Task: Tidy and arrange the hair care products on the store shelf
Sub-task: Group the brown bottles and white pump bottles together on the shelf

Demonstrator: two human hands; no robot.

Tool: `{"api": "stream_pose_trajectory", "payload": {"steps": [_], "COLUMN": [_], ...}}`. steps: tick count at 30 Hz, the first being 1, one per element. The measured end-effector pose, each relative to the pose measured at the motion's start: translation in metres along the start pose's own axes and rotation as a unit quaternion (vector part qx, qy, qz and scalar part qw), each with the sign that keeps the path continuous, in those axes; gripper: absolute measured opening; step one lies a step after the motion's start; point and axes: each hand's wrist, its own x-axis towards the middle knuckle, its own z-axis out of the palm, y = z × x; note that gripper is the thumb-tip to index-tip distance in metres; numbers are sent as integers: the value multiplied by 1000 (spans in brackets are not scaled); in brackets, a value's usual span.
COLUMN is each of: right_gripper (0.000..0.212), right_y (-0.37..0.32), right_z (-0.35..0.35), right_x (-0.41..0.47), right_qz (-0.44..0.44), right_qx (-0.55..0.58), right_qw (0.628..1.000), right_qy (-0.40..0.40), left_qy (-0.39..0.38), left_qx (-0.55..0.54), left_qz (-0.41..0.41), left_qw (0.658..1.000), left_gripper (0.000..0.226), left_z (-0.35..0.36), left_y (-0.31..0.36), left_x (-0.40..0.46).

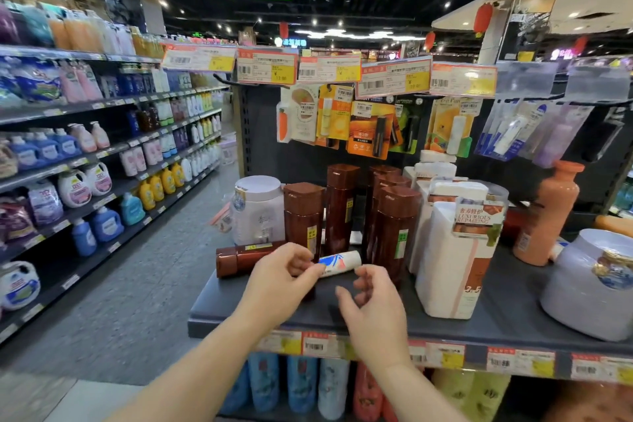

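Left fingers (310, 267) pinching white tube (339, 263), right hand (373, 308) loosely curled beside

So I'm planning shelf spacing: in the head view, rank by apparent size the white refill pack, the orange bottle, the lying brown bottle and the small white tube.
1. White refill pack
2. Orange bottle, farther back, so uncertain
3. Lying brown bottle
4. Small white tube

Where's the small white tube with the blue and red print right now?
In the head view the white tube is at centre, pinched by the left hand above the shelf, in front of the upright brown bottles.
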Motion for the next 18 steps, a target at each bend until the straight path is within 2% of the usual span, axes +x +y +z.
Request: {"api": "stream_pose_trajectory", "payload": {"steps": [5,8,11,13,16,18], "right_gripper": [48,73,82,72,44,41], "right_y": [-12,-15,-20,-23,-26,-23], "right_z": [28,39,49,56,57,52], "right_x": [10,14,20,23,23,21], "right_qz": [-1,14,29,37,39,39], "right_qx": [-10,-42,-61,-85,-123,-125], "right_qw": [998,994,991,989,986,986], "right_qy": [-63,-97,-114,-114,-107,-99], "left_qy": [14,16,-11,-43,-78,-100], "left_qx": [-9,-1,65,132,188,234], "left_qz": [-44,-67,-84,-75,-49,-23], "left_qw": [999,998,994,988,978,967], "left_gripper": [18,15,17,31,45,48], "left_z": [-21,-30,-33,-31,-26,-22], "left_y": [-24,-38,-50,-56,-58,-56], "left_x": [5,7,13,16,20,22]}}
